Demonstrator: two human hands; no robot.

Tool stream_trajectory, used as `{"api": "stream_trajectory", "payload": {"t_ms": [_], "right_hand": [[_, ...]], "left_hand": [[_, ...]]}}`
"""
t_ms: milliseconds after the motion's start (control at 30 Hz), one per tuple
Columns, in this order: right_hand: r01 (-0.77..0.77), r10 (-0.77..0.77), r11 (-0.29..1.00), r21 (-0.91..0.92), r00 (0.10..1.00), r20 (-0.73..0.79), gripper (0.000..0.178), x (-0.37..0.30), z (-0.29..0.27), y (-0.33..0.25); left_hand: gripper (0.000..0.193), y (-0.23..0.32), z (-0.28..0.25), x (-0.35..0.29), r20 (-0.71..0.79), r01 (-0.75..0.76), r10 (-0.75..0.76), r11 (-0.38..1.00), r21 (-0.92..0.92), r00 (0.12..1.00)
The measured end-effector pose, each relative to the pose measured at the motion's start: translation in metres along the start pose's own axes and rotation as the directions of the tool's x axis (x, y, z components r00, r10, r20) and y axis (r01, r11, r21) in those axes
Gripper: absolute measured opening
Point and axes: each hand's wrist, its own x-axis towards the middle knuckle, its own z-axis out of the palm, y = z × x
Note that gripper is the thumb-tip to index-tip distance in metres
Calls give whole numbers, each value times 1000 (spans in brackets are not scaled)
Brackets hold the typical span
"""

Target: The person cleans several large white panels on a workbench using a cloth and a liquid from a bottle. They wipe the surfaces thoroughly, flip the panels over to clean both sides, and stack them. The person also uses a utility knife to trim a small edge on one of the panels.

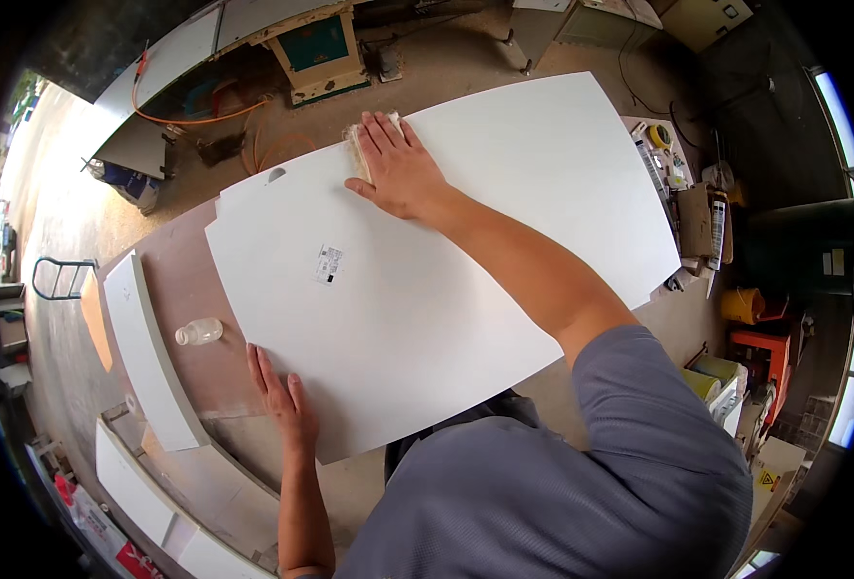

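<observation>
A large white panel point(427, 328) lies across the work table in front of me. Near its far edge my right hand point(394, 166) presses down on a pale, bunched cloth point(353, 147), which shows beside and between the fingers. My left hand point(287, 403) rests flat at the panel's near left edge, fingers stretched out and holding nothing. A small printed label point(329, 263) is stuck on the panel between my hands. Left of the panel, a clear bottle point(199, 332) lies on its side on the brown tabletop point(181, 280).
A narrow white board point(155, 352) lies left of the bottle. Tools and a yellow tape roll point(659, 136) crowd the table's right end. An orange hose point(200, 121) hangs beyond the far left edge. A yellow bucket point(742, 306) and a red stand point(770, 362) are at the right.
</observation>
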Motion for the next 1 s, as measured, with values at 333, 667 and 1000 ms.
{"api": "stream_trajectory", "payload": {"t_ms": [333, 667, 1000], "right_hand": [[-590, 569, 803, -81, 800, -193, 90, -49, -13, 384], [-483, 454, 873, -68, 856, -249, 88, -334, -23, 361], [-102, 105, 994, 27, 987, -119, 88, -371, -22, 21]], "left_hand": [[65, 34, 16, 1, 5, 42, -44, 972, 233, 999], [56, 31, 28, -9, -63, 8, 3, 984, 181, 998], [53, 2, 19, -26, -348, 5, -19, 999, -42, 937]]}}
